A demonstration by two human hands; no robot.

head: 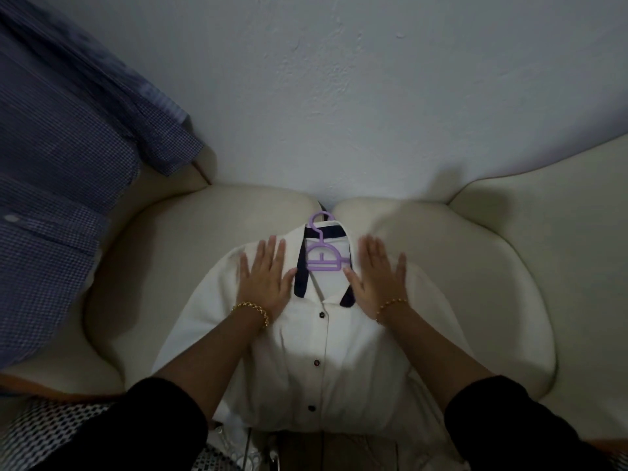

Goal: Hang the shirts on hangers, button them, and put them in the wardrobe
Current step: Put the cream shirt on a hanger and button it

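A white shirt with dark collar edging lies front-up on a cream sofa. Its placket is closed by three dark buttons below the purple hanger, whose hook pokes out of the open neck. The left hand and right hand lie apart, one on each side of the hanger, fingers straight and palms flat on the shirt's shoulders. A gold bracelet circles each wrist. Beyond the hanger rises a pale textured wall. Far left of the hanger hangs a blue checked shirt.
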